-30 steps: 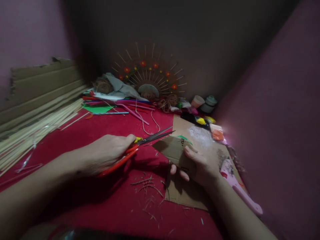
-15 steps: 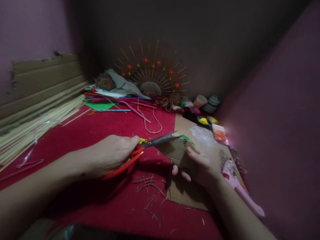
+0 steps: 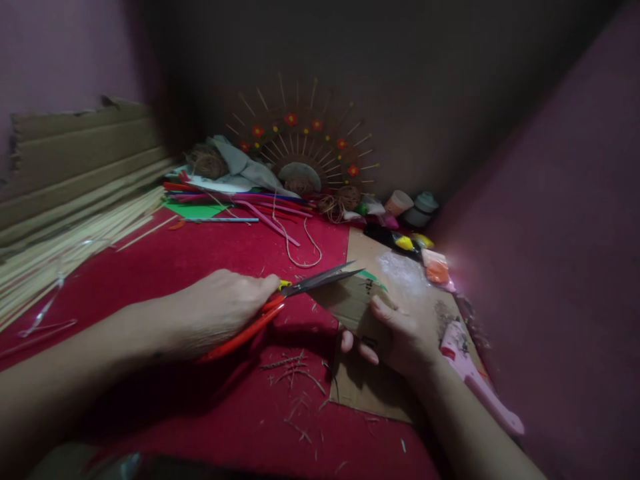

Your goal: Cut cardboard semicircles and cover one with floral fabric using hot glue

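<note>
Probably light, stiff, creasable: cardboard [image 3: 345, 303] pinched by right hand [image 3: 407, 327] above red surface [image 3: 220, 250], best held flat, clear of blades [image 3: 320, 281]; scissors [image 3: 287, 291] gripped by left hand [image 3: 225, 303], blades parted at cardboard's edge.

Scissors [image 3: 290, 291] partly covered by left grip [image 3: 233, 307]; right grip [image 3: 405, 327] hides one end of cardboard piece [image 3: 345, 303], its dark marks [image 3: 369, 285] too small to read. Left forearm [image 3: 85, 367] and pale sticks [image 3: 75, 250] cut off at left edge, right forearm [image 3: 475, 413] at bottom.
</note>
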`<act>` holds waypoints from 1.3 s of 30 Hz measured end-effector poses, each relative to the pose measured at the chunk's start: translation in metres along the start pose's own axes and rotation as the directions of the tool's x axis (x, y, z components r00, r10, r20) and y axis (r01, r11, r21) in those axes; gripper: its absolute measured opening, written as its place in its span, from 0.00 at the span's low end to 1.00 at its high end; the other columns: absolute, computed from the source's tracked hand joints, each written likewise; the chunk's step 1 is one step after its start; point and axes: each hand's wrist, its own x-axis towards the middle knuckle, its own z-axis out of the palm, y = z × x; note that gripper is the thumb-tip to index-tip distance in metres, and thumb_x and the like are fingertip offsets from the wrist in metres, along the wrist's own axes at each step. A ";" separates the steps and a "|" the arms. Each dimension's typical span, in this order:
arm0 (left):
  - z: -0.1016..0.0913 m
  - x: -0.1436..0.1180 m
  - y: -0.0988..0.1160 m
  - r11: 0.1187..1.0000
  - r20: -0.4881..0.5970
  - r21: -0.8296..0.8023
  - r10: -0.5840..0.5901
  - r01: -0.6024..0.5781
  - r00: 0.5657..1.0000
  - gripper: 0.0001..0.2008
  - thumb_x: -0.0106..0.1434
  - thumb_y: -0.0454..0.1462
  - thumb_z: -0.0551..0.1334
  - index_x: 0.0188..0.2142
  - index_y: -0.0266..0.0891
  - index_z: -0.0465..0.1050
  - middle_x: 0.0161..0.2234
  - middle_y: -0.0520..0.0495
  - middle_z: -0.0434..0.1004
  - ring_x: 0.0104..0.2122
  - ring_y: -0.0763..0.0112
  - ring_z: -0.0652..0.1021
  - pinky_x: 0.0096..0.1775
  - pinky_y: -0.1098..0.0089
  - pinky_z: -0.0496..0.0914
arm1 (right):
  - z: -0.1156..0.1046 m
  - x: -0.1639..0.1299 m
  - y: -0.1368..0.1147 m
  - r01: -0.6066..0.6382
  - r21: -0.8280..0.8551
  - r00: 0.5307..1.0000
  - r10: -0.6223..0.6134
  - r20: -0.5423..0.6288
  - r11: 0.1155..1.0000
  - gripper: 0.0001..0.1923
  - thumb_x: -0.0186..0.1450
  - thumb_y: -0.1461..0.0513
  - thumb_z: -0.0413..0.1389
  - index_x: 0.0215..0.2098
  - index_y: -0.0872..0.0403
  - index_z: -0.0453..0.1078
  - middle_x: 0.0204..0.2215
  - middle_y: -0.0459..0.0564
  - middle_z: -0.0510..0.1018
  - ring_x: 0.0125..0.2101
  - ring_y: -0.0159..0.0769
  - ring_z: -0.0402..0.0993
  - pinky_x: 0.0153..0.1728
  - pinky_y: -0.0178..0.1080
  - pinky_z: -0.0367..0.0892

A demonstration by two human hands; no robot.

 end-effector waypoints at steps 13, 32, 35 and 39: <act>0.003 0.000 -0.001 0.991 -0.017 0.136 0.021 -0.018 1.000 0.10 0.67 0.37 0.50 0.41 0.40 0.68 0.34 0.42 0.79 0.29 0.56 0.77 0.30 0.62 0.61 | -0.005 0.003 0.005 0.010 0.077 0.998 -0.015 0.069 0.997 0.18 0.65 0.51 0.56 0.45 0.57 0.71 0.19 0.48 0.78 0.12 0.27 0.64 0.11 0.28 0.58; -0.004 -0.007 0.004 0.980 0.032 0.200 -0.008 0.001 0.999 0.09 0.69 0.39 0.49 0.35 0.41 0.65 0.24 0.48 0.72 0.21 0.67 0.68 0.25 0.65 0.50 | -0.010 0.004 0.005 0.004 0.084 0.989 -0.016 0.150 0.996 0.16 0.69 0.55 0.52 0.46 0.58 0.69 0.21 0.51 0.79 0.12 0.26 0.64 0.12 0.26 0.57; -0.005 -0.008 0.002 0.980 0.046 0.199 -0.001 -0.008 0.999 0.09 0.69 0.39 0.49 0.35 0.41 0.65 0.25 0.48 0.72 0.21 0.68 0.68 0.25 0.66 0.51 | -0.011 0.003 0.004 -0.017 0.070 0.987 0.005 0.162 0.997 0.16 0.69 0.55 0.52 0.46 0.58 0.69 0.21 0.51 0.79 0.12 0.26 0.64 0.12 0.26 0.56; -0.006 -0.010 -0.004 0.977 0.032 0.212 0.005 -0.011 0.999 0.09 0.68 0.41 0.52 0.34 0.41 0.66 0.21 0.50 0.69 0.18 0.70 0.64 0.25 0.66 0.50 | -0.013 0.005 0.004 -0.028 0.075 0.989 0.017 0.149 0.997 0.16 0.68 0.54 0.53 0.47 0.58 0.69 0.20 0.50 0.78 0.12 0.27 0.65 0.12 0.26 0.57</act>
